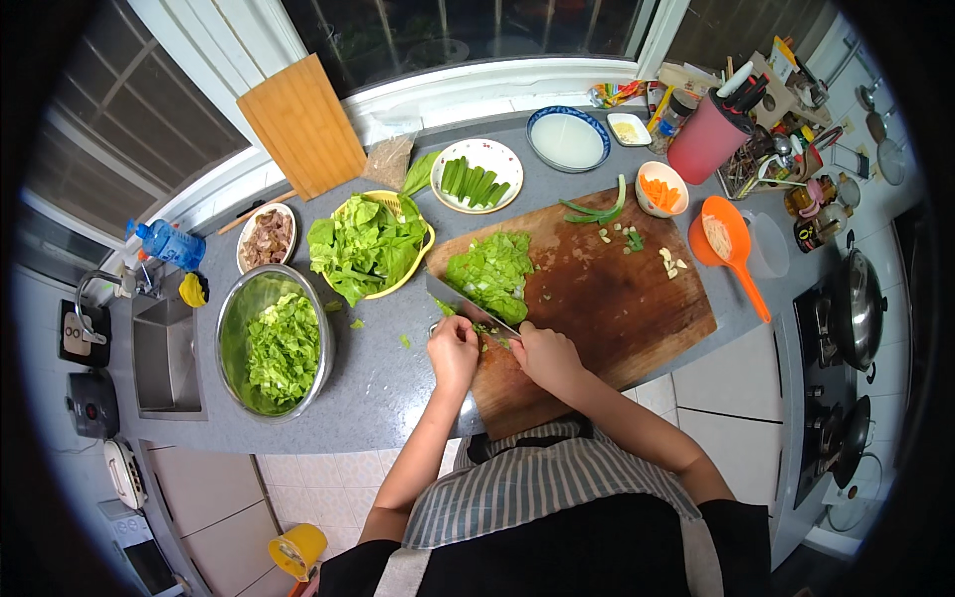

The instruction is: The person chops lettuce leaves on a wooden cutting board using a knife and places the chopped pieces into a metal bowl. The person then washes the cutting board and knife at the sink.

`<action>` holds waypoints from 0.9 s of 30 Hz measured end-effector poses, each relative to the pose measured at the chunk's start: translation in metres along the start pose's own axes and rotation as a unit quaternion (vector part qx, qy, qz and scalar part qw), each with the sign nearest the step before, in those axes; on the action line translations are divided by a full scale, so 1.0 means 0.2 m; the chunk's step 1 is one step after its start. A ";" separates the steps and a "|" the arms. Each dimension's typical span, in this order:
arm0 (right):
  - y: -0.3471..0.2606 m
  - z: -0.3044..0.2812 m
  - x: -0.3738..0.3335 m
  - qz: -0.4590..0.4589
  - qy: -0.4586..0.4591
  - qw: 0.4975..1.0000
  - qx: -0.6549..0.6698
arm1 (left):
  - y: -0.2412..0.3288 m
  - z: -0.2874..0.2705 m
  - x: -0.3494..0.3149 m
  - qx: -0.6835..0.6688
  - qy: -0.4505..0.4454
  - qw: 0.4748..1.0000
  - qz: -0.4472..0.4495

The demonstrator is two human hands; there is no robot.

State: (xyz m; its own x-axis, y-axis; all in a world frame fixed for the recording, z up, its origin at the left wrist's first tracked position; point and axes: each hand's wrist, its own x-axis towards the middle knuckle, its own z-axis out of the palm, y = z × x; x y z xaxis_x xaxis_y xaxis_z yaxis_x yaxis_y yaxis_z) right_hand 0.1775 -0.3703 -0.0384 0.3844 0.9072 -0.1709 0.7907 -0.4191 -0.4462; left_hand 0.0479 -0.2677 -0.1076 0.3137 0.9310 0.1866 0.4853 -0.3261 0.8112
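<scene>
**Just beyond the knife (468,305), a lettuce heap (490,274)**

On the board (607,308), the right hand (547,358) grips the knife, blade slanting forward-left against the heap; the left hand (454,352) curls nearer the blade, its hold unclear. Leftward, a steel bowl (235,363) holds cut leaves (284,353); a yellow basket (429,245) holds larger leaves (368,239).

Lettuce (494,274) lies on the cutting board (602,298), a bowl (235,338) to its left, apparently meat (270,239) behind that.

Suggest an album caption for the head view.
Right hand gripping a cleaver, left hand close by, beside green lettuce on a wooden board.
</scene>
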 end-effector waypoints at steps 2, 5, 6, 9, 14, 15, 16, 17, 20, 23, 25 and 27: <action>0.02 -0.01 -0.01 -0.004 0.006 0.999 0.039 | 0.02 -0.02 0.00 -0.004 0.010 1.000 -0.013; 0.09 -0.14 -0.03 -0.002 0.019 0.996 0.092 | 0.10 -0.05 0.07 0.045 0.065 0.996 0.028; 0.10 -0.23 -0.02 -0.001 0.041 0.995 0.090 | 0.10 -0.03 0.08 0.031 0.038 0.999 0.015; 0.22 -0.30 0.11 -0.001 0.145 0.989 -0.015 | 0.09 0.15 0.12 0.031 0.058 0.998 0.024; 0.31 -0.23 0.19 0.037 0.111 0.988 -0.102 | 0.16 0.32 0.17 0.126 0.061 0.990 0.008; 0.29 -0.20 0.17 0.038 0.101 0.988 -0.107 | 0.17 0.35 0.19 0.099 0.065 0.993 0.008; 0.27 -0.17 0.14 0.048 0.080 0.992 -0.080 | 0.18 0.37 0.20 0.071 0.067 0.995 0.009; 0.25 -0.15 0.12 0.059 0.059 0.995 -0.052 | 0.18 0.39 0.22 0.041 0.083 0.996 0.007; 0.19 -0.09 0.08 0.070 0.036 0.996 0.049 | 0.20 0.47 0.27 -0.090 0.153 0.984 0.022; 0.15 -0.07 0.07 0.082 0.024 0.988 0.131 | 0.25 0.48 0.31 -0.169 0.161 0.972 -0.027; 0.12 -0.09 0.05 0.085 0.012 0.982 0.168 | 0.30 0.46 0.33 -0.201 0.186 0.961 -0.040; 0.04 -0.13 0.02 0.069 0.031 0.980 0.186 | 0.33 0.38 0.32 -0.213 0.180 0.959 -0.045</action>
State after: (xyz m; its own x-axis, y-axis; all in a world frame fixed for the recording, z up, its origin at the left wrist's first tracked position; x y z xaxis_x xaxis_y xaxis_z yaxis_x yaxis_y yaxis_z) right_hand 0.1988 -0.3715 -0.0196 0.5131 0.8337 -0.2042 0.5042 -0.4853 -0.7143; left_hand 0.1628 -0.2420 -0.0839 -0.0532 0.9733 0.2231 0.0949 -0.2175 0.9714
